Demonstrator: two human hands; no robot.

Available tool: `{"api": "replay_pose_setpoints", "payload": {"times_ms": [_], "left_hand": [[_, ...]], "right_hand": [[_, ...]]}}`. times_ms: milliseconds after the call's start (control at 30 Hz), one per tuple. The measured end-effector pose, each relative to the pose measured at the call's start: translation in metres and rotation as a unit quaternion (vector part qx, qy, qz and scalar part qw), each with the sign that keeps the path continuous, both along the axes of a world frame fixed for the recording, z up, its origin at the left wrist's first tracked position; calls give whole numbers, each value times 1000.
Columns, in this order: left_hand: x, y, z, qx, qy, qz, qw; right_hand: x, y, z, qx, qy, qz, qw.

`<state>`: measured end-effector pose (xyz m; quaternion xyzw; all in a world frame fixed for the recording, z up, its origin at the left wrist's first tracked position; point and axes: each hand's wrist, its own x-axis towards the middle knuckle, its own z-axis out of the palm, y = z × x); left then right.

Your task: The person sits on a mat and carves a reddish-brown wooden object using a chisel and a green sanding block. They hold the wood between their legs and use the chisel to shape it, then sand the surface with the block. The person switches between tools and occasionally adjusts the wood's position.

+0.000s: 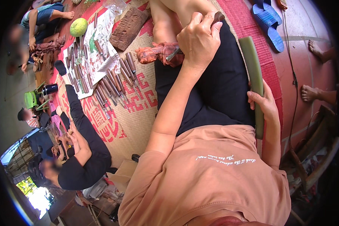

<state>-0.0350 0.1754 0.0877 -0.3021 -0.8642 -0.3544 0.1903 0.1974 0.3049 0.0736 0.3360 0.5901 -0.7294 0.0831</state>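
Observation:
My left hand (199, 40) is closed around a chisel. The dark end of the chisel's handle (219, 17) sticks out above my fist, and its metal blade comes out below, against a small reddish carved wooden figure (154, 55). The figure lies on its side across my legs, its rounded end pointing left. Part of it is hidden behind my hand and wrist. At my right thigh, my right hand (266, 101) grips a long, thick, slightly curved green stick (253, 62) by its lower half. The stick stands apart from the chisel.
Many wood-handled carving tools (111, 84) lie left on white paper (103, 28) and a patterned mat (143, 113). Beyond are a carved wooden block (129, 28) and a green round fruit (78, 27). Others sit at left. Blue slippers (267, 22) and bare feet (312, 93) are at right.

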Motion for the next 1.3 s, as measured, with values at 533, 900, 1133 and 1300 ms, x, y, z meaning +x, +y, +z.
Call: {"api": "replay_pose_setpoints", "payload": {"times_ms": [533,900,1133,1300], "left_hand": [[5,-3,4,-12,-39,-5,999],[4,-11,2,-28,-12,5,1000],[10,-3,12,18,18,-44,999],[6,-2,5,15,6,-24,1000]], "right_hand": [[-52,10,22,202,36,43,978],[-54,7,28,243,41,45,968],[-53,2,22,220,27,44,974],[-55,-1,24,210,27,32,977]]}}
